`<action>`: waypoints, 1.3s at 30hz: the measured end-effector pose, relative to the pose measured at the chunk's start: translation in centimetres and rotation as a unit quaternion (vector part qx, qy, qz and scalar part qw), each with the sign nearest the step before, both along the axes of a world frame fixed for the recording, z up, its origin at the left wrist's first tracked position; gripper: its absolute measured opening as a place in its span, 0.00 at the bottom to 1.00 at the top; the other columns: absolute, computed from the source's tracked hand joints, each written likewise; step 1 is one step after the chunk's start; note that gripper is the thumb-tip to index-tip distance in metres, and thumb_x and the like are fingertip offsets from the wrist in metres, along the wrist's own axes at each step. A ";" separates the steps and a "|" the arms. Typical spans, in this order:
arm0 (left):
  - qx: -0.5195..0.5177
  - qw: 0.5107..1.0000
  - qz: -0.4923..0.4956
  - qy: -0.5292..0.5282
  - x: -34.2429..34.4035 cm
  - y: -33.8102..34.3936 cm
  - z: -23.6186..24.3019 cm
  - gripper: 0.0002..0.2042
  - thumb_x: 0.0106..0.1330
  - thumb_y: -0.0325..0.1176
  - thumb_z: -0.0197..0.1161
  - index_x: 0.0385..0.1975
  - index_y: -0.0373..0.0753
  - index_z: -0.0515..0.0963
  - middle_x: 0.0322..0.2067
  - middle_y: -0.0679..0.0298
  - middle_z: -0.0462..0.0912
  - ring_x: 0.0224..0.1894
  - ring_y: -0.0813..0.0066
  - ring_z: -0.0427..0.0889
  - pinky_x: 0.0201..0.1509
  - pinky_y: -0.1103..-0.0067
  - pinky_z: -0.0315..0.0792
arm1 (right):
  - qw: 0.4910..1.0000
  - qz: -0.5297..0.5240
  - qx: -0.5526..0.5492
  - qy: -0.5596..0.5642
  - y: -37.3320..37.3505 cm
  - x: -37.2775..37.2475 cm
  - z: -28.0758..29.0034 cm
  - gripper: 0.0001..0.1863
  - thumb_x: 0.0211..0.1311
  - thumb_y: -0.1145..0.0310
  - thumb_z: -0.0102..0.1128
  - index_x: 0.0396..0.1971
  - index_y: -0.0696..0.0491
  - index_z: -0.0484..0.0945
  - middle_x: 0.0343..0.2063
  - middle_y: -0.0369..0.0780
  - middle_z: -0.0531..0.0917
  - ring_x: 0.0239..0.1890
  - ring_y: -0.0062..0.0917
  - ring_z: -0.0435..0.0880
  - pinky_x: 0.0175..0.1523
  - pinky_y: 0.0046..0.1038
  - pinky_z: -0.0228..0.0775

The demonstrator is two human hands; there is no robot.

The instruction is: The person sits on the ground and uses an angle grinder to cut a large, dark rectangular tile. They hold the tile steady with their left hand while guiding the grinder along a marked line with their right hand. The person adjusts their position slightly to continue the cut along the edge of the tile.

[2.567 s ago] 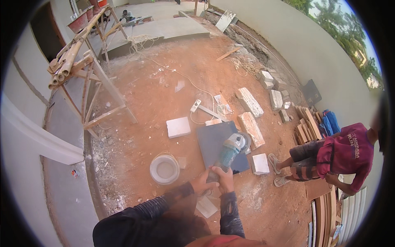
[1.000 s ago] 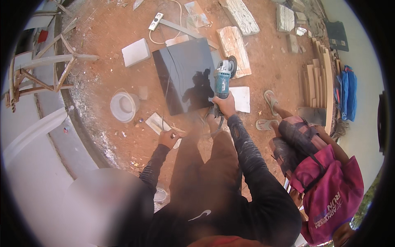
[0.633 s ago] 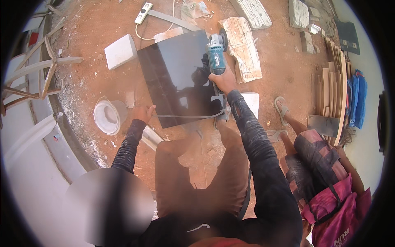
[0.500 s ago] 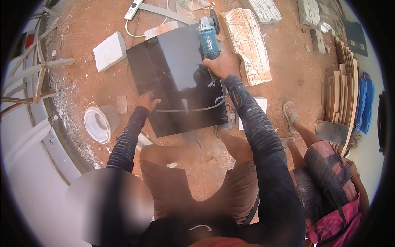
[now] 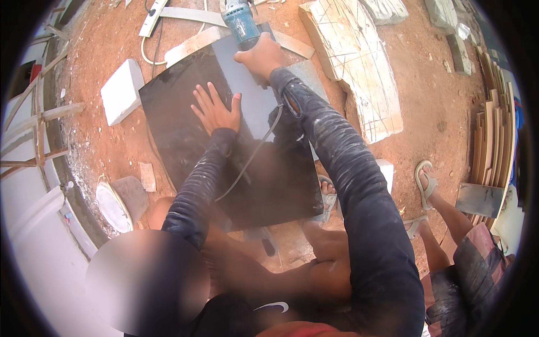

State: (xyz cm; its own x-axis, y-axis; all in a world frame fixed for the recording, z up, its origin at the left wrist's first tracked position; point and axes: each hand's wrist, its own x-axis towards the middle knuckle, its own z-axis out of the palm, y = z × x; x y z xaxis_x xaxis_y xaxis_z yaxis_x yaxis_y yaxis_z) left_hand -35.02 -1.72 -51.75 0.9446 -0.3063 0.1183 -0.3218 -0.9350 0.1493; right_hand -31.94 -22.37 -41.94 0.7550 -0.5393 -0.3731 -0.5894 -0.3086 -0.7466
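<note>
At nine o'clock, a white bucket (image 5: 114,205) stands on the red dirt floor. The left hand (image 5: 216,109), now moved onto the dark tile (image 5: 185,140) at centre, is pressed flat, fingers spread. At twelve o'clock, the teal grinder (image 5: 241,23) is gripped by the right hand (image 5: 261,57), brought to the tile's far edge.

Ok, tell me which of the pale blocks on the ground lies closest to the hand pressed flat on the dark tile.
The small white block, just off the dark tile's left edge, lies nearest the left hand. The long cracked slab lies right, beyond the right hand gripping the grinder.
</note>
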 end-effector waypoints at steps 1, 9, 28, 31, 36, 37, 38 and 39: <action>0.010 1.000 0.002 -0.002 0.0 0.2 0.0 0.45 0.71 0.67 0.48 0.77 0.38 0.53 0.79 0.46 0.44 0.81 0.50 0.41 0.80 0.50 0.34 | 1.000 0.003 -0.002 -0.002 0.2 0.1 -0.1 0.41 0.43 0.53 0.74 0.54 0.63 0.72 0.47 0.56 0.85 0.53 0.48 0.86 0.61 0.40 0.77; 0.022 0.999 0.011 0.022 0.0 0.3 0.8 0.45 0.71 0.65 0.48 0.78 0.37 0.51 0.79 0.46 0.42 0.81 0.52 0.39 0.80 0.51 0.32 | 0.999 0.007 -0.014 0.029 0.8 -0.1 -0.6 0.38 0.44 0.56 0.73 0.53 0.63 0.72 0.47 0.56 0.85 0.52 0.48 0.85 0.60 0.41 0.77; 0.027 1.000 0.004 0.002 -0.3 0.4 0.4 0.44 0.70 0.65 0.50 0.77 0.38 0.53 0.79 0.46 0.44 0.81 0.52 0.41 0.80 0.49 0.35 | 0.999 -0.013 0.016 0.051 0.0 -0.6 -1.3 0.41 0.43 0.55 0.75 0.56 0.63 0.72 0.52 0.55 0.83 0.56 0.46 0.84 0.62 0.40 0.76; 0.034 0.999 0.004 0.006 -0.3 0.4 0.6 0.45 0.70 0.65 0.50 0.77 0.37 0.53 0.79 0.46 0.44 0.81 0.52 0.41 0.80 0.50 0.34 | 0.998 -0.011 0.021 0.058 -0.1 -0.6 -1.1 0.42 0.43 0.54 0.75 0.57 0.63 0.72 0.53 0.55 0.83 0.57 0.46 0.84 0.63 0.39 0.76; 0.036 0.999 0.004 0.009 -0.3 0.3 0.6 0.45 0.70 0.65 0.49 0.77 0.37 0.53 0.79 0.46 0.43 0.81 0.52 0.40 0.80 0.49 0.34 | 0.998 -0.009 0.020 0.063 -0.2 -0.6 -1.2 0.42 0.44 0.54 0.75 0.57 0.63 0.72 0.53 0.54 0.83 0.57 0.45 0.83 0.63 0.38 0.76; 0.036 0.999 0.004 0.010 -0.4 0.3 0.6 0.45 0.70 0.65 0.49 0.77 0.37 0.53 0.79 0.46 0.43 0.81 0.52 0.40 0.80 0.49 0.34 | 0.998 -0.009 0.018 0.062 -0.2 -0.6 -1.2 0.42 0.43 0.54 0.75 0.57 0.63 0.72 0.53 0.54 0.83 0.57 0.45 0.83 0.63 0.38 0.76; 0.035 0.999 0.003 0.010 -0.4 0.3 0.6 0.45 0.70 0.65 0.49 0.77 0.37 0.53 0.79 0.45 0.43 0.81 0.52 0.40 0.80 0.49 0.34 | 0.998 -0.010 0.016 0.062 -0.2 -0.6 -1.3 0.42 0.43 0.54 0.75 0.57 0.63 0.72 0.53 0.54 0.83 0.57 0.45 0.83 0.63 0.38 0.76; 0.035 0.999 0.003 0.011 -0.4 0.3 0.6 0.45 0.70 0.65 0.49 0.77 0.37 0.53 0.79 0.45 0.43 0.81 0.52 0.40 0.80 0.49 0.34 | 0.998 -0.010 0.017 0.063 -0.2 -0.6 -1.3 0.42 0.43 0.55 0.75 0.57 0.62 0.72 0.53 0.54 0.83 0.57 0.46 0.83 0.63 0.38 0.76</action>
State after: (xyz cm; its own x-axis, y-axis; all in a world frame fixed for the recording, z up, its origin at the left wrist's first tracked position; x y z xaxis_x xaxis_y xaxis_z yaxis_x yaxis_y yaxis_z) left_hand -35.44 -1.39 -51.11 0.9487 -0.3070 0.0759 -0.3131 -0.9454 0.0901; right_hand -32.56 -22.62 -43.19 0.6906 -0.5383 -0.4830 -0.6847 -0.2718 -0.6762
